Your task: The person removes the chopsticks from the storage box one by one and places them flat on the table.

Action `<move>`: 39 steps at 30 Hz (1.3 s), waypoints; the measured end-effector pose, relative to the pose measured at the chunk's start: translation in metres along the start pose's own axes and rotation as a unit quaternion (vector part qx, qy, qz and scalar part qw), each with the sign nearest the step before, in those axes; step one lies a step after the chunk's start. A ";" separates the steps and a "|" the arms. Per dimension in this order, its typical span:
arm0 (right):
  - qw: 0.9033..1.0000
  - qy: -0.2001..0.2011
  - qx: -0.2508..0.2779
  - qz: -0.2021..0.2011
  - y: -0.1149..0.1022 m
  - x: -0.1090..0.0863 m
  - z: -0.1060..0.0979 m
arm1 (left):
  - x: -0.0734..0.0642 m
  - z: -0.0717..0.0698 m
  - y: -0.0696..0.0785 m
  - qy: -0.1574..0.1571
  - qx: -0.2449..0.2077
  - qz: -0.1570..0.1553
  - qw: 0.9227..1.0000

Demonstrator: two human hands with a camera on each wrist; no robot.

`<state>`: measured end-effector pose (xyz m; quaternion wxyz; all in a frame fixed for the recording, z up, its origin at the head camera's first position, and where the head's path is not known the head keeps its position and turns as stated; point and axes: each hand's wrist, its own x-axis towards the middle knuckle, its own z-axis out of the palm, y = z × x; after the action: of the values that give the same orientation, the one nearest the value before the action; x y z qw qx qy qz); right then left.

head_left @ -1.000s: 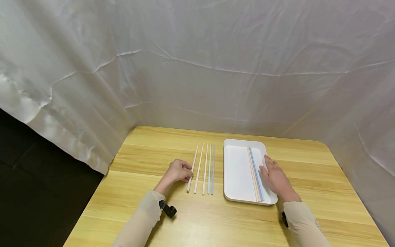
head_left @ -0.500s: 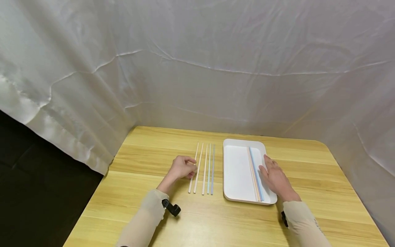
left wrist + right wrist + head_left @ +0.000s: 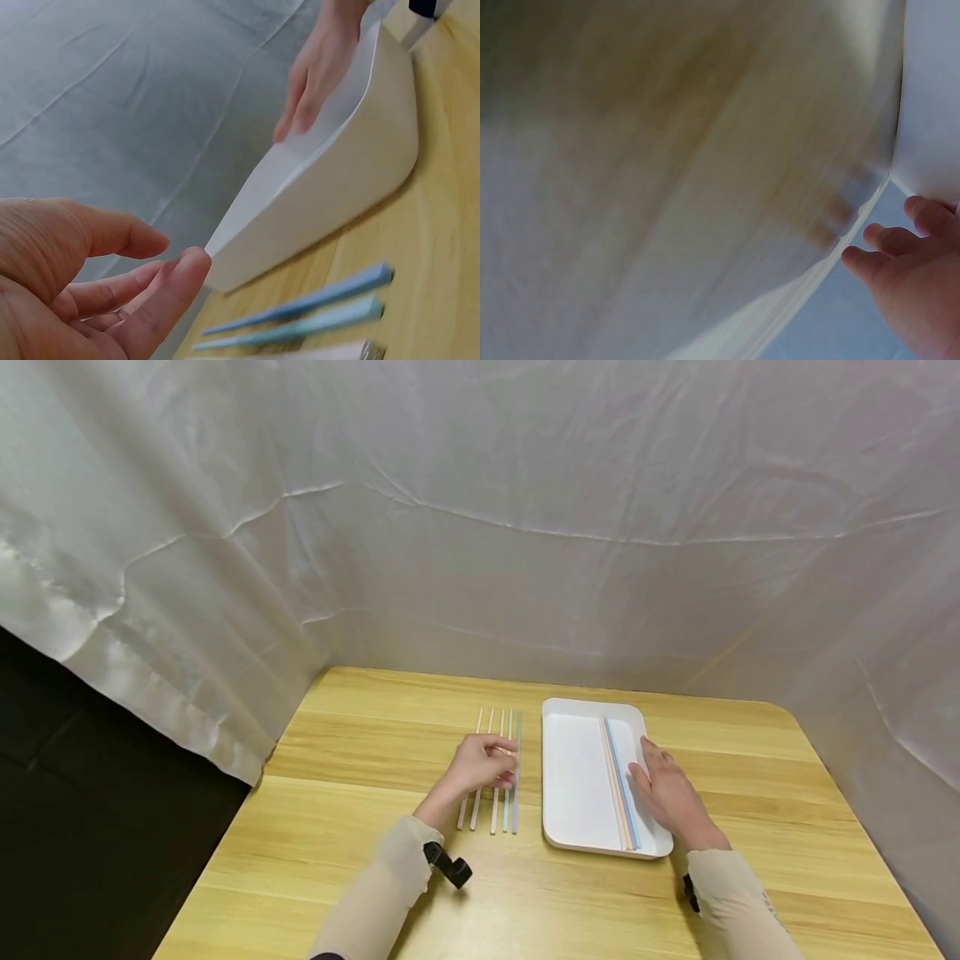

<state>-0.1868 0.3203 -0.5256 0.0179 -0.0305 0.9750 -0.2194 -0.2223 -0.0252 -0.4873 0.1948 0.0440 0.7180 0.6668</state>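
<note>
Over a row of several chopsticks hovers my left hand point(image 3: 483, 762), its thumb and fingers spread apart around nothing in the left wrist view. The row has pale pinkish chopsticks point(image 3: 475, 808) on the left, then a mint green chopstick point(image 3: 330, 319) and a bluish-purple chopstick point(image 3: 315, 297) on the right. My fingertips are nearest these last two. A white tray point(image 3: 573, 785) lies to the right, with a blue chopstick point(image 3: 623, 783) and a peach chopstick point(image 3: 617, 793) inside. My right hand point(image 3: 671, 797) rests at the tray's right rim, fingers extended, thumb over the inner side.
The wooden table point(image 3: 360, 735) carries everything. A pale curtain point(image 3: 525, 593) hangs along its back and sides. A black wrist camera point(image 3: 450, 866) sits on my left wrist, close above the table.
My left hand has moved rightward across the row, from the leftmost chopstick to the right-hand ones. The leftmost chopstick has shifted slightly right. My right hand stays at the tray.
</note>
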 end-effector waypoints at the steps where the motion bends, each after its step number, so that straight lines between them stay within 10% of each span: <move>1: 1.000 0.001 0.000 0.000 0.000 0.000 0.000 | 0.000 0.004 0.000 -0.003 -0.005 -0.002 1.000; 39: 1.000 0.006 -0.007 0.002 0.002 0.000 0.002 | 0.010 0.124 -0.003 -0.075 0.034 -0.041 0.996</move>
<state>-0.1870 0.3210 -0.5276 0.0119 -0.0275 0.9766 -0.2131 -0.1886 0.0939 -0.4971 0.2740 0.0711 0.7250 0.6280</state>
